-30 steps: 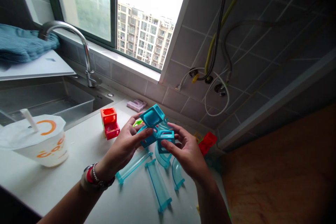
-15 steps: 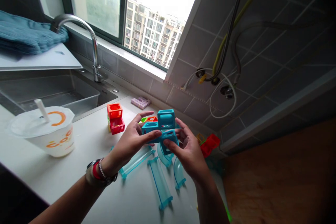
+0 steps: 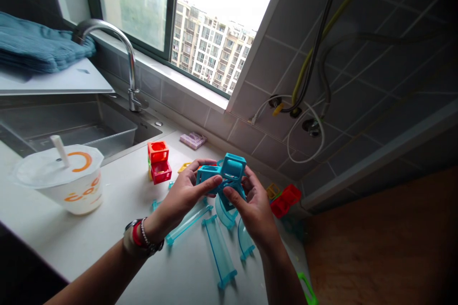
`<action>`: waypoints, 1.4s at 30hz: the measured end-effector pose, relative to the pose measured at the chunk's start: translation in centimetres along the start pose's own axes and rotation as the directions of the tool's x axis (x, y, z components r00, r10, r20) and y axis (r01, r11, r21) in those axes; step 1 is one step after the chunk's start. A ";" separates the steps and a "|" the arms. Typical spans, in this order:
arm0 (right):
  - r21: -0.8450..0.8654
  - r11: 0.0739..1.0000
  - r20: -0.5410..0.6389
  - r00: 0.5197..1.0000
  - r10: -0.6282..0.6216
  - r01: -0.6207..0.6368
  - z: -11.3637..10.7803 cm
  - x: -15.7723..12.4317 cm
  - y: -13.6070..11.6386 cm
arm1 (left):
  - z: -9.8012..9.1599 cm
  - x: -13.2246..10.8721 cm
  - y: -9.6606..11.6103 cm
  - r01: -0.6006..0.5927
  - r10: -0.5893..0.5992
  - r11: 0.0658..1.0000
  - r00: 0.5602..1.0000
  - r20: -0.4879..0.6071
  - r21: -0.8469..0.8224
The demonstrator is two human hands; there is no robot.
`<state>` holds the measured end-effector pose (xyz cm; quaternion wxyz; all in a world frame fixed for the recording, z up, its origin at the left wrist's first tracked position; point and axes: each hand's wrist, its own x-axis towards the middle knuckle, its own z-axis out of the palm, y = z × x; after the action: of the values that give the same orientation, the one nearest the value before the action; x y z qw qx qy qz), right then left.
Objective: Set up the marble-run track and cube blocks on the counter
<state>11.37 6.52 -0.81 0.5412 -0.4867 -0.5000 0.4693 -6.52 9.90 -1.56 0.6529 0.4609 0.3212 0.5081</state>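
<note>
Above the counter, both hands grip a cluster of blue hollow toy blocks (image 3: pixel 233 167). My left hand (image 3: pixel 191 186) pinches the block on the left side, thumb on its front. Around the lower right of the cluster my right hand (image 3: pixel 252 200) is closed, its thumb pressed on the lower block. Below the hands lie translucent blue track pieces: a straight one (image 3: pixel 219 250), another straight one (image 3: pixel 189 224) partly behind my left wrist, and a curved one (image 3: pixel 245 240) beside my right hand. Parts of the cluster are hidden by my fingers.
A stack of orange and red blocks (image 3: pixel 159 162) stands left of my hands; red blocks (image 3: pixel 286 200) lie to the right. A lidded cup with a straw (image 3: pixel 84 186) is near the sink (image 3: pixel 118 138). A pinkish packet (image 3: pixel 193 140) sits by the tiled wall.
The blue cluster has tilted and shifted slightly right and down, its top block now leaning. Both hands have moved with it and still grip it. The view has shifted slightly.
</note>
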 end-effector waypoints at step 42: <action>0.197 0.980 -0.003 0.999 0.041 -0.040 -0.3 0.5 0.3 | -1.4 0.2 1.3 -0.071 0.073 0.997 0.990 0.117 -0.018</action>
<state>11.70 7.03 -1.07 0.5788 -0.4427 -0.4393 0.5254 -8.19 10.54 -0.91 0.6551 0.4966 0.2618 0.5057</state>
